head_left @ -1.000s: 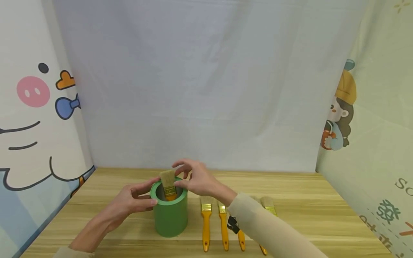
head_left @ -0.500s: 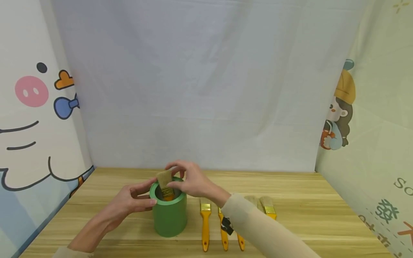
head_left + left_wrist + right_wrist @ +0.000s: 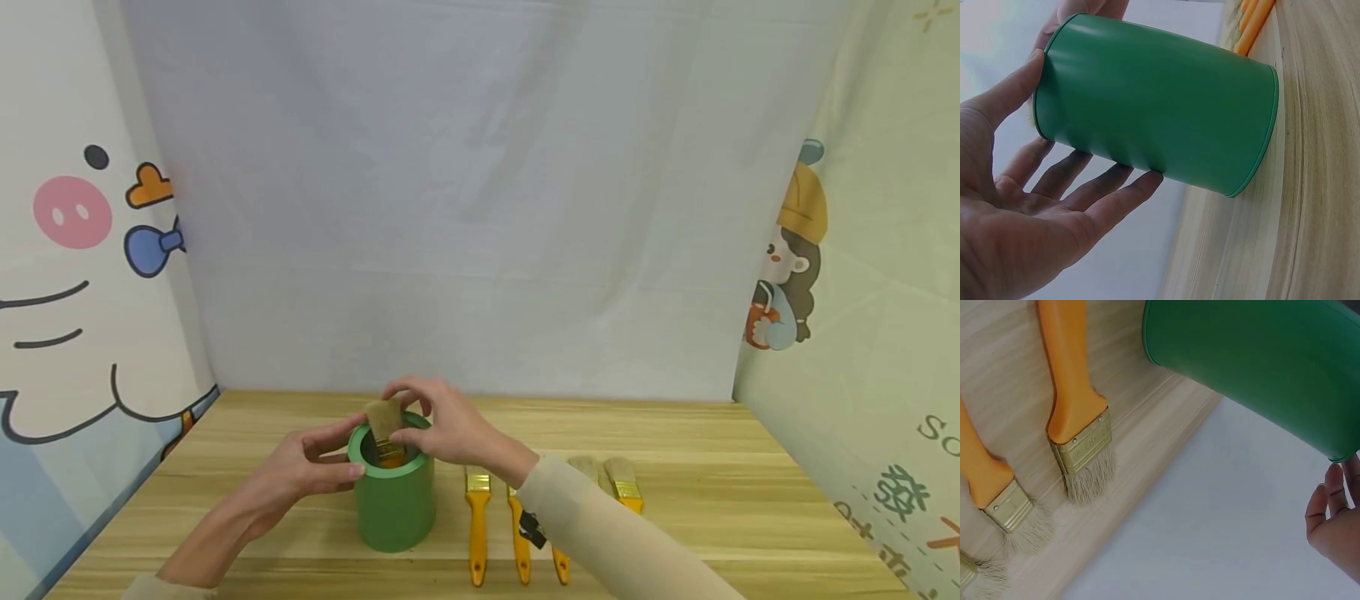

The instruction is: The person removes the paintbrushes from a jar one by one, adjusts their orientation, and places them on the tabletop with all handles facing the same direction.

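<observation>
A green can (image 3: 396,512) stands upright on the wooden table. My left hand (image 3: 296,465) holds it near the top, thumb at the rim; the left wrist view shows the fingers (image 3: 1110,194) spread along the can's side. Inside the can a paintbrush (image 3: 385,418) stands bristles up, leaning left, its orange handle mostly hidden by the wall. My right hand (image 3: 450,425) reaches over the rim and pinches the brush at its bristles between thumb and fingers. In the right wrist view the can hides most of that grip, and only part of the right hand (image 3: 1338,528) shows.
Several orange-handled paintbrushes lie in a row right of the can, among them one brush (image 3: 477,525) nearest it and another brush (image 3: 624,483) farthest right. My right sleeve (image 3: 600,517) covers parts of them. A white cloth (image 3: 480,250) hangs behind the table (image 3: 712,500).
The brush in the can has tilted and shifted slightly left, with my right hand moving left along with it and taking hold of its bristles. My left hand has stayed on the can.
</observation>
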Available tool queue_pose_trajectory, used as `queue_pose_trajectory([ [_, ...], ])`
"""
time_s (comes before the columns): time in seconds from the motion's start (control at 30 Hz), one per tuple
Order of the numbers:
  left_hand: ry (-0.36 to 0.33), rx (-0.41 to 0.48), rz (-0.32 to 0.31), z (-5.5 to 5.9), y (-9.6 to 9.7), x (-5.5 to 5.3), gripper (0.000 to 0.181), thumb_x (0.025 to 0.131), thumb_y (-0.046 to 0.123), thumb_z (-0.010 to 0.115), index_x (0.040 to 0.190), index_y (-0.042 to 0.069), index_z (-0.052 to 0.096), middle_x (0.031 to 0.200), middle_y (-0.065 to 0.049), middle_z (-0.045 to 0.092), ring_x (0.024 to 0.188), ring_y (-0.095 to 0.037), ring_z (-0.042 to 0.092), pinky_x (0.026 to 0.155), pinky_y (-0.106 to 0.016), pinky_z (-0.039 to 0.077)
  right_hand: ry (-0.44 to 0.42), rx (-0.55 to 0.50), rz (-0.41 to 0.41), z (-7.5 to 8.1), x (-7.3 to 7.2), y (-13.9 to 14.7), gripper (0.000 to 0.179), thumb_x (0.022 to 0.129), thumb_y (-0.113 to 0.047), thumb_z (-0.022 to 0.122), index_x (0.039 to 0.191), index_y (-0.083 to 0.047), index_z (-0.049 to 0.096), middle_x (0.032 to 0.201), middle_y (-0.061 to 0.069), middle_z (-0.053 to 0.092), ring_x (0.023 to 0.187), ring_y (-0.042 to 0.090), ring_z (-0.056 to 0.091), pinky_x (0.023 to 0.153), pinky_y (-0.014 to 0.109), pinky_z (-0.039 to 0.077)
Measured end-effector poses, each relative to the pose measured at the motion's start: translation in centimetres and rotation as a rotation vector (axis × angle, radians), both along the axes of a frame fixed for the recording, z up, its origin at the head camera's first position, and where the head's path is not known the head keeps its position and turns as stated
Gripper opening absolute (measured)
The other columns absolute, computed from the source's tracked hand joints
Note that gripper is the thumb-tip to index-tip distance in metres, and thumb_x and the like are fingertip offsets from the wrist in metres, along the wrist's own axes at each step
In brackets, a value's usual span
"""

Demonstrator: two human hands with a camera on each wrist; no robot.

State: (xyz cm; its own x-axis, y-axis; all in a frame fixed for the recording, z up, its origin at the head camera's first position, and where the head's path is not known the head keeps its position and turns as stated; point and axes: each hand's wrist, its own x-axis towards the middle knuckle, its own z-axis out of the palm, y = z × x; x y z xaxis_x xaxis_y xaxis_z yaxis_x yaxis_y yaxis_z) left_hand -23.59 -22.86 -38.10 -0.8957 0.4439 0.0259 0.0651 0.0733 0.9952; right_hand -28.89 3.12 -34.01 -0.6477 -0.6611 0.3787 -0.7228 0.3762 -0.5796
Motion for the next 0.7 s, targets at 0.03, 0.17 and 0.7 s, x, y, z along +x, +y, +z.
queue_pose_trajectory([
  [0.03,0.002,-0.001,0.001,0.00,0.01,-0.01,0.079,0.101,0.016,0.073,0.166,0.004,0.030,0.169,-0.023,0.025,0.145,-0.050,0.039,0.102,-0.052,0.054,0.003,-0.004,0.004,-0.05,-0.03,0.05,0.044,0.093,-0.011,0.084,0.134,-0.013,0.066,0.117,0.000,0.074,0.091,0.016,0.052,0.079,0.029,0.041],
  [0.17,0.001,-0.001,0.002,0.01,0.06,-0.03,0.079,0.101,0.016,0.073,0.166,0.004,0.030,0.169,-0.024,0.025,0.146,-0.050,0.038,0.103,-0.053,0.054,0.013,-0.021,0.015,-0.21,-0.04,0.20,0.046,0.092,-0.010,0.085,0.134,-0.014,0.066,0.111,-0.003,0.075,0.091,0.016,0.053,0.079,0.029,0.040],
  [0.7,0.008,-0.012,0.011,-0.02,0.01,-0.03,0.079,0.100,0.017,0.074,0.165,0.003,0.032,0.168,-0.026,0.027,0.145,-0.051,0.039,0.102,-0.052,0.055,-0.022,-0.074,0.004,-0.23,0.32,0.31,0.042,0.091,-0.006,0.085,0.129,-0.014,0.071,0.099,-0.004,0.077,0.086,0.010,0.059,0.075,0.027,0.047],
])
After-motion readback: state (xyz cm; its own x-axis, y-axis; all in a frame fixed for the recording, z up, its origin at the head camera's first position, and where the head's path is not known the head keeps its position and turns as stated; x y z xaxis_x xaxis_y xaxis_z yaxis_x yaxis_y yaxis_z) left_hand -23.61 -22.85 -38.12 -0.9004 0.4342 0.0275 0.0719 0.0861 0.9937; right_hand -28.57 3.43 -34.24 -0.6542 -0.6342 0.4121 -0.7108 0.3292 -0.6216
